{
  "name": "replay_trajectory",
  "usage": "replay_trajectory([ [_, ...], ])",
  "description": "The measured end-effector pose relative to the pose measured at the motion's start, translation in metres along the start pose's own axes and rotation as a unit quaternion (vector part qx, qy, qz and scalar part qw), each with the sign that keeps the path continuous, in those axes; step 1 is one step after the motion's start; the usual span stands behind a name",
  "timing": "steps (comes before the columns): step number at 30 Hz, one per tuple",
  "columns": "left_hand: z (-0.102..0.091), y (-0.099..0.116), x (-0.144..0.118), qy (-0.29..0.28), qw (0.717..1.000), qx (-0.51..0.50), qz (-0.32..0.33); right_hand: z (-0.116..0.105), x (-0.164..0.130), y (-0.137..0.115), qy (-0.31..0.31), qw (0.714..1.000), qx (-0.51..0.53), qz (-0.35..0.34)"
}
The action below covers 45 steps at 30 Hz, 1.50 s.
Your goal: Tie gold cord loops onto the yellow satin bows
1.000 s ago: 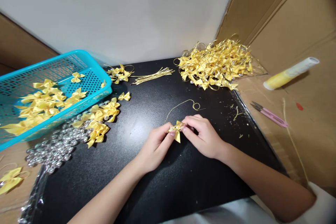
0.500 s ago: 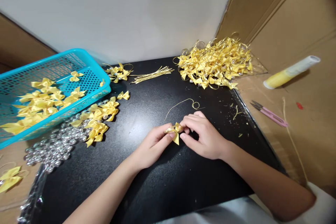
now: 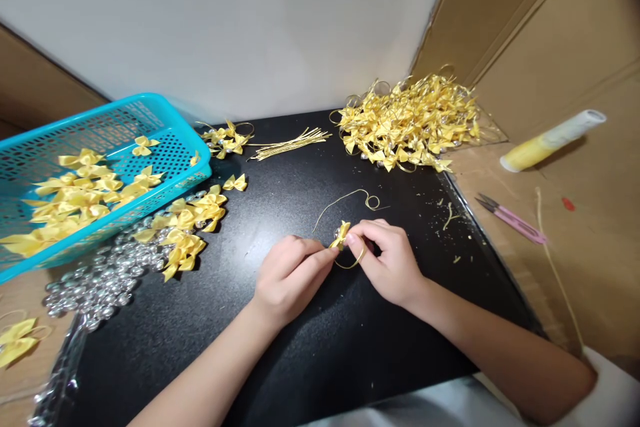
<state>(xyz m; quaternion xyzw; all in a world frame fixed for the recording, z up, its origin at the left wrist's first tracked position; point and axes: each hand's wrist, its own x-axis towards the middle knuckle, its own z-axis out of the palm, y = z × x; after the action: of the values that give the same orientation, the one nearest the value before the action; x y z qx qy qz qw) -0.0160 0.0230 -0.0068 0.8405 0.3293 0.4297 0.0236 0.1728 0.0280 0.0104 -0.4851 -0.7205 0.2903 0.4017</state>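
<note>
I now see the yellow satin ribbon bow rotated over the black counter, with a thin gold cord loop exposed at its near side; I judge the cord accessible. Left hand pinches the bow; right hand meets its right side, exact grip indeterminate.

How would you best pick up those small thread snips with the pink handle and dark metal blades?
I'd pinch the pink handle of the small dark-bladed thread snips, reaching from above and the near right with the right hand, the nearer one. The snips lie flat, handle toward that side, pointed blades facing far left.
</note>
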Motion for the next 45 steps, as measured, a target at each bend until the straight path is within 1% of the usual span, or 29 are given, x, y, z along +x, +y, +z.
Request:
replay_trajectory([
  [3, -0.001, 0.000, 0.000, -0.018, 0.999, 0.009, 0.026, 0.001, -0.002, -0.001, 0.010, 0.998, 0.043, 0.048],
  [5, -0.002, 0.001, 0.003, -0.005, 1.000, 0.010, 0.013, 0.003, -0.003, -0.001, 0.014, 0.995, 0.066, 0.079],
  [6, -0.002, 0.003, 0.005, 0.007, 1.000, 0.003, -0.015, 0.003, -0.004, 0.000, 0.016, 0.993, 0.076, 0.090],
  [7, -0.001, 0.005, 0.007, 0.017, 0.998, -0.015, -0.056, 0.004, -0.004, 0.000, 0.016, 0.991, 0.084, 0.099],
  [9, 0.002, 0.008, 0.008, 0.026, 0.983, -0.079, -0.163, 0.006, -0.005, 0.000, 0.014, 0.989, 0.099, 0.109],
  [11, 0.005, 0.011, 0.007, 0.012, 0.955, -0.157, -0.251, 0.007, -0.005, 0.000, 0.009, 0.987, 0.112, 0.115],
  [12, 0.006, 0.012, 0.006, 0.004, 0.941, -0.190, -0.282, 0.008, -0.005, 0.000, 0.005, 0.986, 0.118, 0.117],
  [15, 0.009, 0.015, 0.005, -0.009, 0.905, -0.255, -0.339, 0.008, -0.005, -0.001, -0.003, 0.987, 0.111, 0.112],
  [16, 0.009, 0.015, 0.005, -0.006, 0.892, -0.275, -0.358, 0.007, -0.004, -0.001, 0.002, 0.991, 0.093, 0.101],
  [18, 0.008, 0.016, 0.008, 0.002, 0.857, -0.323, -0.401, 0.004, -0.002, -0.001, 0.023, 0.997, 0.041, 0.058],
  [21, 0.008, 0.014, 0.011, 0.028, 0.786, -0.405, -0.467, -0.006, 0.002, 0.000, 0.055, 0.998, -0.011, -0.014],
  [23, 0.009, 0.013, 0.011, 0.041, 0.742, -0.450, -0.495, -0.011, 0.004, 0.000, 0.073, 0.997, -0.015, -0.034],
  [24, 0.010, 0.013, 0.010, 0.043, 0.725, -0.466, -0.505, -0.013, 0.005, 0.001, 0.078, 0.996, -0.014, -0.037],
  [25, 0.010, 0.013, 0.009, 0.042, 0.712, -0.480, -0.511, -0.014, 0.005, 0.001, 0.080, 0.996, -0.013, -0.040],
  [27, 0.011, 0.013, 0.008, 0.037, 0.694, -0.497, -0.519, -0.012, 0.005, 0.000, 0.071, 0.996, -0.013, -0.051],
  [29, 0.010, 0.014, 0.007, 0.026, 0.687, -0.506, -0.521, -0.008, 0.003, 0.000, 0.053, 0.997, -0.014, -0.056],
  [30, 0.010, 0.014, 0.008, 0.019, 0.688, -0.507, -0.519, -0.006, 0.002, 0.000, 0.043, 0.998, -0.014, -0.051],
  [33, 0.007, 0.015, 0.011, -0.005, 0.707, -0.493, -0.507, -0.003, 0.001, 0.002, 0.007, 1.000, 0.007, -0.012],
  [35, 0.006, 0.016, 0.015, -0.016, 0.721, -0.483, -0.497, -0.003, 0.001, 0.004, -0.017, 0.999, 0.031, 0.001],
  [37, 0.005, 0.016, 0.017, -0.033, 0.726, -0.482, -0.490, -0.003, 0.002, 0.006, -0.035, 0.998, 0.040, -0.016],
  [40, 0.007, 0.017, 0.017, -0.064, 0.710, -0.489, -0.502, -0.005, 0.005, 0.007, -0.060, 0.996, 0.015, -0.063],
  [41, 0.007, 0.016, 0.017, -0.067, 0.705, -0.491, -0.508, -0.007, 0.006, 0.007, -0.068, 0.995, 0.000, -0.073],
  [43, 0.009, 0.016, 0.014, -0.055, 0.701, -0.494, -0.511, -0.016, 0.006, 0.008, -0.059, 0.995, -0.049, -0.070],
  [45, 0.011, 0.014, 0.010, -0.040, 0.704, -0.497, -0.505, -0.036, 0.001, 0.014, 0.002, 0.991, -0.130, -0.041],
])
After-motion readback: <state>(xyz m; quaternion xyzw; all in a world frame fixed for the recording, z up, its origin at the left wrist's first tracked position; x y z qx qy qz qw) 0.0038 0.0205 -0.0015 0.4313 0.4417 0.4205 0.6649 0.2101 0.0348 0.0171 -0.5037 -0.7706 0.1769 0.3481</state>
